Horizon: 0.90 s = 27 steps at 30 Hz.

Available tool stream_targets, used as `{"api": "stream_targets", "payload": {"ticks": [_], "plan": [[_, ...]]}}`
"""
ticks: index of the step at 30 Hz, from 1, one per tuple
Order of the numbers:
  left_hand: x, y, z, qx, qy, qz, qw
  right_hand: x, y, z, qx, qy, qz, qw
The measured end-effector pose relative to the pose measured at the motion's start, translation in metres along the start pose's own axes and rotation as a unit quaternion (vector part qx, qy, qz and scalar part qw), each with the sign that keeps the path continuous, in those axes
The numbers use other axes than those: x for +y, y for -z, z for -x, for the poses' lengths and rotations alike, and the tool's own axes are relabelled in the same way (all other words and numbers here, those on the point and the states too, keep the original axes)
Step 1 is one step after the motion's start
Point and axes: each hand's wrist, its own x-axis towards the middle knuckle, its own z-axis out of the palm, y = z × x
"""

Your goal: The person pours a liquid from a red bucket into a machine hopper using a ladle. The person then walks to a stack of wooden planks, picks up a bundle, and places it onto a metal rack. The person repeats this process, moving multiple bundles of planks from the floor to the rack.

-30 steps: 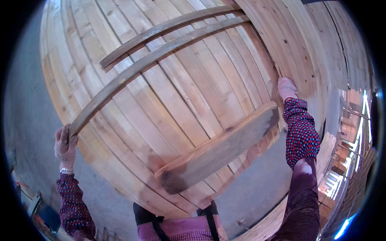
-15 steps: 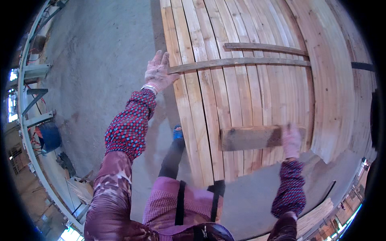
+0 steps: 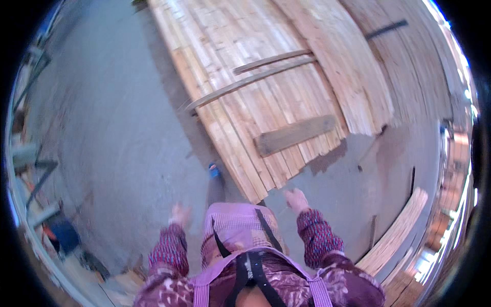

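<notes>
My left hand (image 3: 180, 215), in a pale glove, hangs over the grey floor left of my apron, smeared by motion. My right hand (image 3: 296, 200) is past the near end of a stack of wooden boards (image 3: 266, 110), apart from it. Its fingers are blurred too, and no held thing shows in either hand. On the stack lies a short thick wood block (image 3: 296, 135), set crosswise. Farther off, a long thin wooden strip (image 3: 250, 82) spans the boards, with a shorter strip (image 3: 273, 60) beside it.
More stacked boards (image 3: 353, 77) lie to the right, with a dark strip (image 3: 387, 29) across them. Long pale timber (image 3: 394, 233) rests at the lower right. A metal frame (image 3: 30, 153) and a blue bucket (image 3: 65, 235) stand at the left edge.
My left hand has left the thin strip's end and my right hand has left the wood block. Both have drawn back towards my body. The view has turned, so the stack appears slanted.
</notes>
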Motion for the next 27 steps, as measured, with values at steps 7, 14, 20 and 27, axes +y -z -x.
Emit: {"api": "stream_targets", "payload": {"ticks": [7, 14, 20, 27], "plan": [[-0.053, -0.055, 0.120, 0.029, 0.052, 0.240, 0.969, -0.080, 0.015, -0.183, 0.216, 0.081, -0.307, 0.924], [-0.132, -0.163, 0.110, 0.039, 0.077, 0.321, 0.943, -0.184, 0.027, -0.205, 0.259, -0.211, -0.281, 0.900], [-0.088, -0.189, 0.118, -0.001, 0.023, 0.326, 0.945, -0.161, 0.027, -0.159, 0.286, -0.079, -0.242, 0.924], [-0.103, -0.229, 0.037, 0.100, -0.139, 0.157, 0.973, -0.121, -0.063, -0.098, 0.180, 0.163, 0.089, 0.966]]}}
